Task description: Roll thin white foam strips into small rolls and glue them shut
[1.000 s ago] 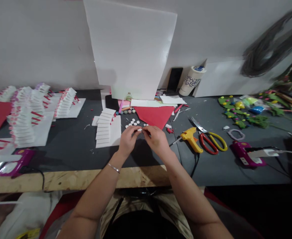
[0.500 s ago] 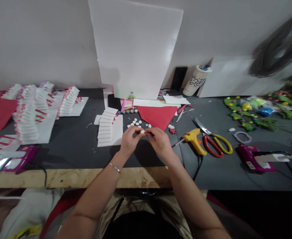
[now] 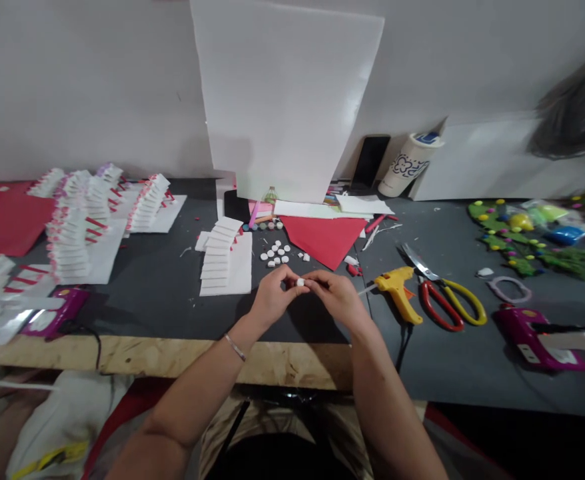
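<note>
1) Far out, just past nine o'clock from the held white disc (image 3: 300,283): fanned white pieces (image 3: 67,247) with pinkish edges, unmoved over the last second
2) Between nine and ten o'clock, nearer in: a stepped white card (image 3: 216,260) lying on the dark table (image 3: 147,300), same look as a second ago, so apparently nothing added there
3) Just past eight o'clock: the left hand (image 3: 275,293), thumb and index fingers pinching the near side of the disc
4) Near, at eleven o'clock: loose white discs (image 3: 281,251) scattered on the table, now showing more fully after a slight draw of the fingers toward the body
5) At the centre: the held white disc, gripped from both sides, apparently clear of the table, round face now turned more to view; judged as handling in progress, piece not yet set down
6) At one o'clock: a red sheet (image 3: 325,237), unshifted
7) Between three and four o'clock: the right hand (image 3: 335,293), fingers closed on the opposite side of the disc
8) Farther out at three o'clock: a yellow glue gun (image 3: 400,293), then scissors (image 3: 437,280), both lying untouched
</note>
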Demonstrator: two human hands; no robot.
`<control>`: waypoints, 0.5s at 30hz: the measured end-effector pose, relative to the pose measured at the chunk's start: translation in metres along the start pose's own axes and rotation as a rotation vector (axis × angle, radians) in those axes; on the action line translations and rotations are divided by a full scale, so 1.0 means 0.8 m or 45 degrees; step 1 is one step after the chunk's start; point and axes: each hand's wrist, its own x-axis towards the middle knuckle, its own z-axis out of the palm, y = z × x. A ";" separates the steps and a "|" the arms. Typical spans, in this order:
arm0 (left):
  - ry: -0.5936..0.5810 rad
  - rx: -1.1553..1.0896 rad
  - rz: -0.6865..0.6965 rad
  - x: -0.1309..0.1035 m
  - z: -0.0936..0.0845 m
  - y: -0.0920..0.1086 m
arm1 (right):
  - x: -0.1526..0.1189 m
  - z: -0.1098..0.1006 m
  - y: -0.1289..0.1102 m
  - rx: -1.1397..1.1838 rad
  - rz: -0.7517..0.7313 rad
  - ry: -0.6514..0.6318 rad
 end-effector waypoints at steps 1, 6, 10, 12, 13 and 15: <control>-0.010 0.006 -0.044 -0.001 0.000 0.001 | 0.001 0.002 0.003 0.002 0.029 -0.012; -0.047 0.010 -0.142 -0.002 -0.003 0.002 | 0.005 0.010 0.011 -0.022 0.106 0.000; -0.063 0.071 -0.061 -0.001 -0.005 -0.001 | 0.006 0.012 0.010 -0.072 0.100 0.041; -0.037 0.126 -0.003 0.000 -0.006 -0.003 | 0.007 0.012 0.008 -0.100 0.082 0.068; -0.032 0.156 0.032 0.001 -0.006 -0.004 | 0.007 0.013 0.007 -0.108 0.074 0.084; -0.033 0.215 0.113 0.003 -0.007 -0.007 | 0.007 0.013 0.005 -0.098 0.070 0.115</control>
